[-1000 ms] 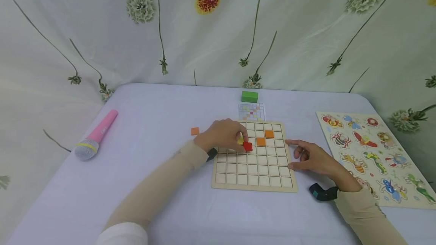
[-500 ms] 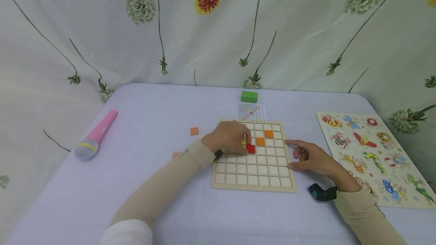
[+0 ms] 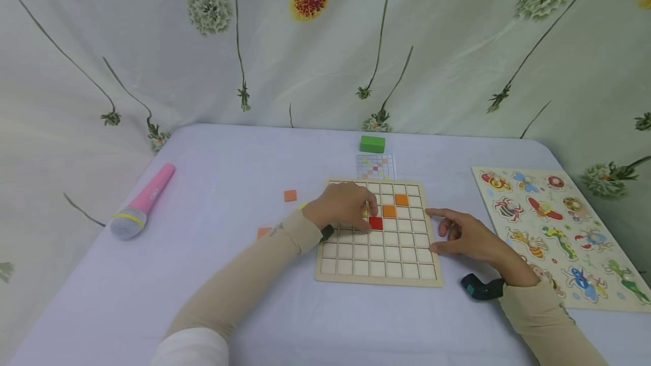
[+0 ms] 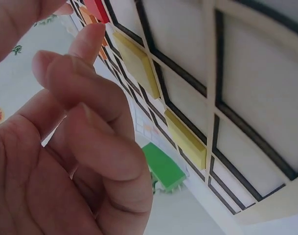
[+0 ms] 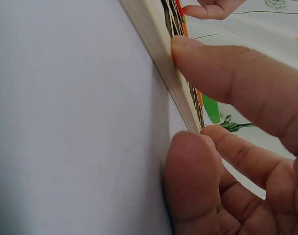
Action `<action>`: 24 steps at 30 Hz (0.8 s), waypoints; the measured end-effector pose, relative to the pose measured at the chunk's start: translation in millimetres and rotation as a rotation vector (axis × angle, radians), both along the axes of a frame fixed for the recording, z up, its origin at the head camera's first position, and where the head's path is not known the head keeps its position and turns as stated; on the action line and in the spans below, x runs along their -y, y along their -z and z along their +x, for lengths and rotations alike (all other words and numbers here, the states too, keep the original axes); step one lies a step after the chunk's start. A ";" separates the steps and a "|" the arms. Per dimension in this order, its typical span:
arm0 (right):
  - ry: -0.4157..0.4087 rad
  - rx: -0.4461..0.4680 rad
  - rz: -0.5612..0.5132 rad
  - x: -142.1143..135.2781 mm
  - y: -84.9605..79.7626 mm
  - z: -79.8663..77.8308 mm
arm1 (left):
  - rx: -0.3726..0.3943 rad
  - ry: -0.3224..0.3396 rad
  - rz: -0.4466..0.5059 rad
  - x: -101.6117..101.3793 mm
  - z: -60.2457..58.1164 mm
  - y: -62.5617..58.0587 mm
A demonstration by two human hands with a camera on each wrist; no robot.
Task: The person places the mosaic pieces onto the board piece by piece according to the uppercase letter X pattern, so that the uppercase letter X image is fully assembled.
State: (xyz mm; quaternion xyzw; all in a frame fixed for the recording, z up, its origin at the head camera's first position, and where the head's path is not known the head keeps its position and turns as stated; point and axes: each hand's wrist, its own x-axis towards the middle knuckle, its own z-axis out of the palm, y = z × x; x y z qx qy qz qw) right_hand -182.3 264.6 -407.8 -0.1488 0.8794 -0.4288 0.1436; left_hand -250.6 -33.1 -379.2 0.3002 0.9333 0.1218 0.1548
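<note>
My left hand reaches over a wooden grid board and pinches a red square tile between thumb and index finger. The red tile lies flat in a cell near the board's middle. In the left wrist view, two yellow tiles sit in cells beside the curled fingers. Two orange tiles run diagonally up and right from the red one. My right hand rests at the board's right edge, thumb and index fingertips touching it, as the right wrist view board edge shows.
Loose orange tiles lie left of the board, one partly behind the left sleeve. A printed pattern card and a green block stand behind it. A pink toy microphone lies left; an insect picture board lies right.
My left hand has moved slightly right and down with the red tile, which went from tilted to flat in its cell. My right hand has stayed at the board's edge.
</note>
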 end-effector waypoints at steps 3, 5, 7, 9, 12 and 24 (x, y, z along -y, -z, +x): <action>0.001 -0.002 -0.001 0.4 -0.5 -0.1 | 0.002 0.004 0.010 2.8 2.3 -3.9; 0.001 -0.003 0.000 0.1 -0.7 -0.1 | 0.010 0.000 0.022 6.2 3.8 -7.4; 0.000 -0.005 0.001 -0.1 -0.9 -0.3 | 0.011 -0.009 0.034 11.3 4.5 -9.9; -0.002 -0.004 -0.001 -0.1 -1.1 -0.8 | 0.018 -0.018 0.050 18.0 4.8 -13.9; -0.005 -0.003 -0.007 0.1 -1.2 -1.7 | 0.021 -0.035 0.072 29.6 5.2 -20.4; 0.000 0.005 -0.003 -0.5 -1.9 0.5 | 0.069 -0.106 0.233 71.9 11.4 -35.6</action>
